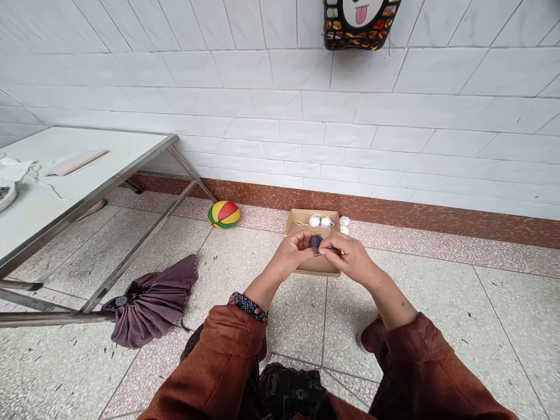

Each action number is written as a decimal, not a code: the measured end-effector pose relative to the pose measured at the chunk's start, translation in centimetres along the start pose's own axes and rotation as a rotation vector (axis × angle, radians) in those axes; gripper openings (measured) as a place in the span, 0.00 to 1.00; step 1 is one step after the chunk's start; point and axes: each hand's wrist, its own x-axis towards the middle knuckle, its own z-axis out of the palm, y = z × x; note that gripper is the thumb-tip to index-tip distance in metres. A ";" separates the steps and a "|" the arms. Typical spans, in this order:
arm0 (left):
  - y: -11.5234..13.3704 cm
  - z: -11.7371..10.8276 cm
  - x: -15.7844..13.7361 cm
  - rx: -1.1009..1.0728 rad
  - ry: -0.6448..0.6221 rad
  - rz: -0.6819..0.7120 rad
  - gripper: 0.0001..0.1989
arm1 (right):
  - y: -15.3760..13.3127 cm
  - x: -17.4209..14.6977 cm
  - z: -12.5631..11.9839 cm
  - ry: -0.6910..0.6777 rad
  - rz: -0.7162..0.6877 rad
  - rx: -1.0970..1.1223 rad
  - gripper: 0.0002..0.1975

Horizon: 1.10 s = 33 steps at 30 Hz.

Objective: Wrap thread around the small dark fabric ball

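Observation:
A small ball of dark purple yarn [315,240] is in my left hand [298,252], its fingers and thumb curled round it. My right hand [347,256] is closed in a pinch right beside the ball; what lies between its fingertips is too small to make out. Both hands are above a shallow cardboard box [326,266] on the floor. White yarn balls [314,220] lie at the back of that box, with a loose white strand beside them. More white balls [345,221] show just past its right edge.
A white-topped table with a metal frame [144,153] stands at the left. Under its edge lies a folded purple umbrella [153,303]. A colourful ball [224,214] rests near the tiled wall [245,105]. A black patterned bag [361,38] hangs above.

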 end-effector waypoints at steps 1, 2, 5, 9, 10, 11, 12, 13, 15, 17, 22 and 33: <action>0.1 0.1 -0.1 0.016 -0.027 -0.010 0.20 | 0.3 0.0 0.0 0.025 0.011 0.000 0.08; 0.1 0.2 -0.2 0.022 -0.054 -0.017 0.21 | 0.6 0.0 0.0 0.051 0.023 0.002 0.09; 0.4 0.4 -0.5 -0.011 -0.146 -0.019 0.29 | 1.7 0.0 0.2 0.120 0.063 0.022 0.10; 0.4 0.2 -0.6 -0.124 -0.246 -0.014 0.33 | 2.6 0.2 0.9 0.191 0.144 0.063 0.12; 0.4 0.1 -0.6 -0.156 -0.248 -0.011 0.31 | 2.7 0.2 1.1 0.192 0.165 0.068 0.12; 0.3 -0.1 -0.5 -0.187 -0.239 -0.011 0.29 | 2.9 0.1 1.2 0.181 0.180 0.069 0.12; 0.2 -0.2 -0.5 -0.218 -0.221 -0.014 0.26 | 2.9 0.1 1.4 0.160 0.188 0.064 0.11; 0.1 -0.3 -0.4 -0.249 -0.196 -0.018 0.24 | 3.0 0.1 1.6 0.137 0.188 0.055 0.11; 0.0 -0.5 -0.2 -0.307 -0.132 -0.026 0.21 | 2.9 0.0 1.8 0.096 0.178 0.032 0.10; 0.1 -0.6 0.0 -0.344 -0.065 -0.018 0.19 | 2.6 -0.1 2.0 0.049 0.156 0.020 0.09; 0.3 -0.6 0.3 -0.274 0.042 0.008 0.18 | 1.0 -0.1 1.5 -0.073 0.082 0.041 0.07; -0.1 -0.1 -0.2 0.037 -0.180 0.008 0.22 | 1.2 0.2 0.2 0.154 0.084 0.043 0.06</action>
